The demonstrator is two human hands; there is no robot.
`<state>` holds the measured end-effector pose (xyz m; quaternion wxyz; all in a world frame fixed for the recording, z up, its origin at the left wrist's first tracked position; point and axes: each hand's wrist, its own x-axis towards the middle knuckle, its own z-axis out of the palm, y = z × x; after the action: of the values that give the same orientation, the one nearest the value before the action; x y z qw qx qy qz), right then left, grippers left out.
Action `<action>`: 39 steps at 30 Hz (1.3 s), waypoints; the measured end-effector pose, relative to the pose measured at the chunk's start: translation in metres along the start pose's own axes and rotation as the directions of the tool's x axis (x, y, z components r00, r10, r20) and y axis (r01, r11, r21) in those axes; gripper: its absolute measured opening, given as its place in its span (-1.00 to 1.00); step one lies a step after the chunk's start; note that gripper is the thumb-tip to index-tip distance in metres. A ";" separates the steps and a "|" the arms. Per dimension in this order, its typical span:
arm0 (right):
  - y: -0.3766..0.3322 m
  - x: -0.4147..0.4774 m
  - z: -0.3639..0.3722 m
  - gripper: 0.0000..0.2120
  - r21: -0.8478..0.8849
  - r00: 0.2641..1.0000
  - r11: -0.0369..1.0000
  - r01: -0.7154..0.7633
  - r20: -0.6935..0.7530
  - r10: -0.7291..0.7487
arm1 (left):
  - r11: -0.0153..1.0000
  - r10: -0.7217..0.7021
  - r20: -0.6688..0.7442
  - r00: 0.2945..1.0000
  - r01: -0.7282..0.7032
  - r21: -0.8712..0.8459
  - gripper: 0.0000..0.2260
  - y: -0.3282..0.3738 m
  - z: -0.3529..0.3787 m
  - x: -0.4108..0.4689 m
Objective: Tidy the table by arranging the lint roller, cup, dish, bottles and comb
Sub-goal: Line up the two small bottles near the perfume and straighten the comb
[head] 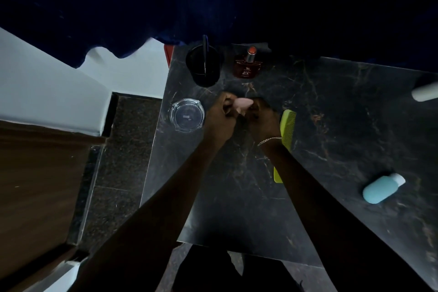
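Observation:
My left hand and my right hand meet over the middle of the dark marble table. Both are closed around a small pink object; what it is I cannot tell. A clear glass dish sits just left of my left hand. The green comb lies right of my right wrist, partly hidden by the forearm. At the back stand a black cup with a dark stick in it and a red perfume bottle. A teal bottle lies on its side at the right.
A pale cylinder pokes in at the right edge of the view. Dark blue fabric hangs over the table's back. The table's left edge drops to a speckled floor, with a wooden surface beyond.

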<state>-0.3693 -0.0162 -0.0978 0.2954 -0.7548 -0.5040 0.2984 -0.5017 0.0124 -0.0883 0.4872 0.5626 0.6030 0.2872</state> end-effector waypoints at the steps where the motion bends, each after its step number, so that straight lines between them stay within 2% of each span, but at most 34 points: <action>1: 0.001 0.002 0.002 -0.76 -0.026 1.000 1.000 -0.004 0.011 0.004 | 1.000 0.001 -0.002 1.000 -0.001 0.010 -0.78 -0.001 0.000 0.002; 4: 0.006 0.009 0.006 -0.75 -0.073 1.000 0.997 -0.001 0.024 0.003 | 1.000 0.002 -0.010 1.000 -0.002 0.001 -0.78 -0.002 -0.001 0.005; 15: 0.004 0.007 0.007 -0.66 -0.001 0.998 1.000 0.017 0.056 -0.017 | 1.000 -0.012 0.021 1.000 0.012 -0.021 -0.75 -0.006 -0.003 0.003; 20: 0.004 -0.004 0.000 -0.44 0.098 0.998 0.995 0.002 0.070 -0.009 | 0.994 -0.062 0.004 0.998 0.062 -0.092 -0.61 -0.005 -0.004 -0.006; 24: 0.007 -0.024 -0.014 -0.35 0.100 0.994 0.989 0.107 -0.001 -0.107 | 0.994 -0.063 -0.009 0.998 0.062 -0.088 -0.55 -0.004 -0.006 -0.034; 26: 0.011 -0.038 -0.021 -0.34 0.024 0.994 0.994 0.107 -0.006 -0.107 | 0.998 -0.017 -0.042 0.999 0.014 -0.057 -0.56 -0.005 -0.006 -0.057; 29: 0.016 -0.066 -0.032 -0.32 0.050 0.997 0.996 0.068 -0.041 -0.066 | 0.988 0.127 -0.076 0.989 -0.119 0.102 -0.59 -0.006 0.001 -0.098; 31: 0.021 -0.089 -0.041 -0.33 0.005 0.992 0.998 0.068 -0.105 -0.067 | 0.966 0.202 -0.056 0.978 -0.190 0.175 -0.60 -0.003 0.011 -0.124; 34: 0.037 -0.120 -0.062 -0.36 -0.015 0.983 1.000 0.019 -0.185 -0.022 | 0.937 0.272 0.026 0.962 -0.271 0.221 -0.61 0.005 0.037 -0.148; 39: 0.082 -0.166 -0.123 -0.39 0.055 0.937 0.990 -0.130 -0.319 0.141 | 0.933 0.264 0.212 0.941 -0.305 0.190 -0.60 0.036 0.100 -0.169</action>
<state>-0.2818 -0.2157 -0.0544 0.3651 -0.8211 -0.3909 0.1993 -0.4145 -0.1628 -0.0468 0.4283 0.7188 0.4954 0.2335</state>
